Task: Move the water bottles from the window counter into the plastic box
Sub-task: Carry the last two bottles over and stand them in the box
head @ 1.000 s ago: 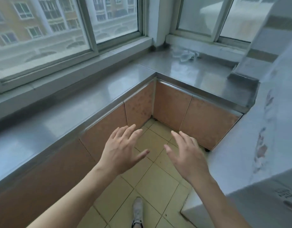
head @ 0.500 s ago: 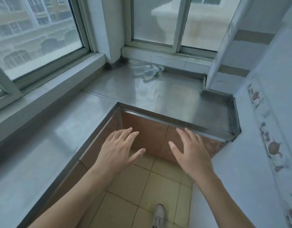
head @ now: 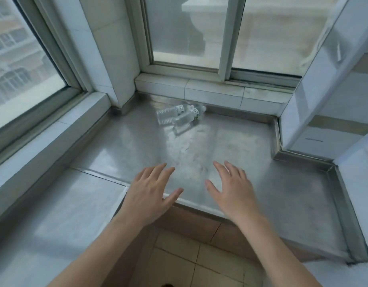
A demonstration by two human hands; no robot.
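Two clear plastic water bottles lie on their sides, touching, at the back of the steel window counter (head: 230,146) just below the tiled sill. The left bottle (head: 169,113) points its cap to the right; the right bottle (head: 186,119) lies in front of it. My left hand (head: 151,192) and my right hand (head: 230,191) hover palm down over the counter's front edge, fingers spread, holding nothing. Both hands are well short of the bottles. No plastic box is in view.
The counter is L-shaped, with a second run (head: 65,204) along the left window. Window frames and a tiled sill (head: 210,91) close the back. A white wall column (head: 315,96) stands at the right. Below is a tan tiled floor (head: 189,264).
The view has advanced toward the corner and tilted up; the bottles now appear larger and nearer. Both hands have moved forward from above the floor to over the counter's front edge, still spread.
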